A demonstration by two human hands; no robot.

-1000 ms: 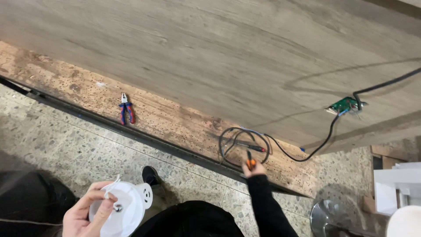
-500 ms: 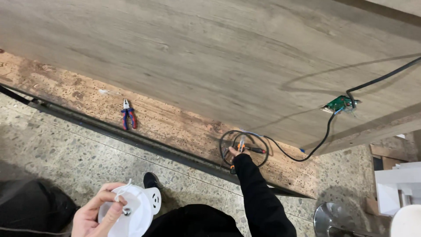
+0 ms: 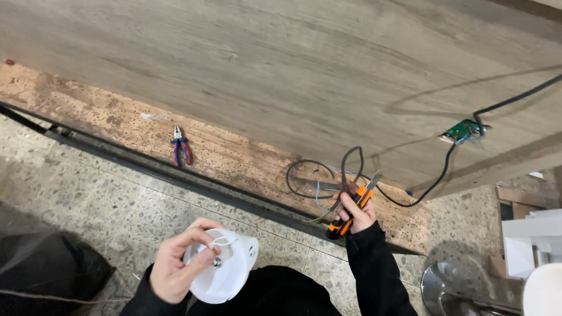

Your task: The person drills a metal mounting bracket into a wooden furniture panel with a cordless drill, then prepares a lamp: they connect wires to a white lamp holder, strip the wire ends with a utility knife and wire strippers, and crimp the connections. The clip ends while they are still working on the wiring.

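Note:
My left hand (image 3: 175, 263) holds a round white plastic fixture (image 3: 225, 270) low in the view, fingers around its rim and thin white wires. My right hand (image 3: 354, 209) grips an orange-and-black handled tool (image 3: 349, 213) together with the end of a black cable (image 3: 351, 169) that loops over the chipboard edge. Thin blue and greenish wire strands (image 3: 321, 202) hang from the cable end by the tool. The cable runs right to a small green circuit board (image 3: 462, 130) lying on the wood-grain panel (image 3: 281, 64).
Red-and-blue handled pliers (image 3: 180, 147) lie on the rough chipboard strip (image 3: 117, 126) at left. A dark metal rail (image 3: 146, 169) runs along the speckled stone floor (image 3: 88, 205). A shiny round metal base (image 3: 451, 287) and white furniture parts (image 3: 533, 246) sit at lower right.
My right hand has lifted the orange-handled tool and the cable end off the chipboard and pulled them toward me. My left hand has brought the white fixture to the right and higher.

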